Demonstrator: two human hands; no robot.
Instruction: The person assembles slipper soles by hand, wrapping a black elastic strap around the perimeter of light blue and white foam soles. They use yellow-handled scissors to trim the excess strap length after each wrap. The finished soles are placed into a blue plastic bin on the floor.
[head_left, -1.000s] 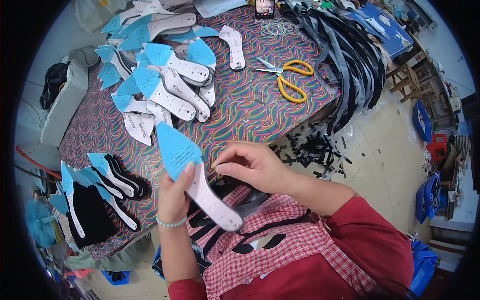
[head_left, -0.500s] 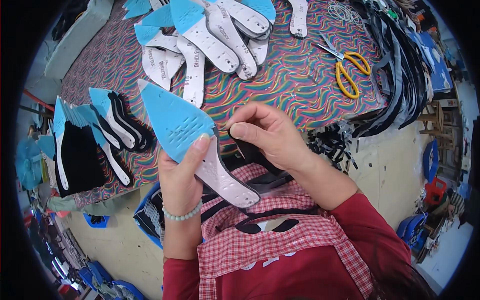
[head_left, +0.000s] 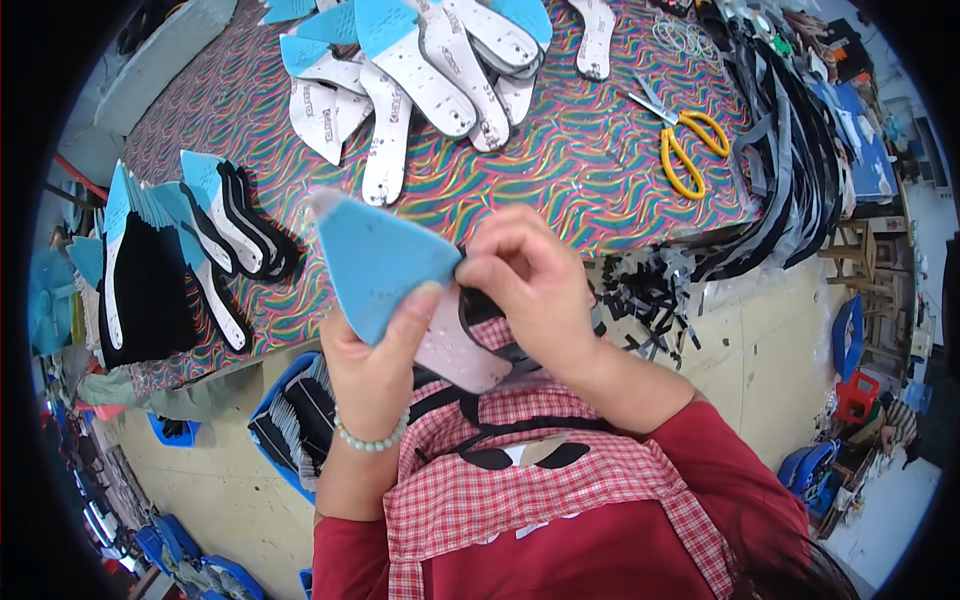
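Observation:
An insole (head_left: 378, 255) with a blue front part and a whitish heel part is held tilted above my lap. My left hand (head_left: 378, 365) grips it from the left, thumb across its face and the fingers hidden behind. On its right edge, where blue meets white, my right hand (head_left: 535, 275) pinches thumb and forefinger together on a black strip (head_left: 478, 304). The strip hangs below those fingertips and is partly covered by the hand. Whether it is fixed to the insole, I cannot tell.
A pile of similar insoles (head_left: 385, 140) covers the table's far middle. Stacked insoles with black undersides (head_left: 150, 280) stand at left. Yellow-handled scissors (head_left: 668, 117) lie at right, near hanging black strips (head_left: 800, 170). Black scraps (head_left: 650, 310) and a blue bin (head_left: 262, 425) are below the table.
The insole has turned and tilted in my left hand. My right hand has come up against its edge with the black strip, closing the gap between them.

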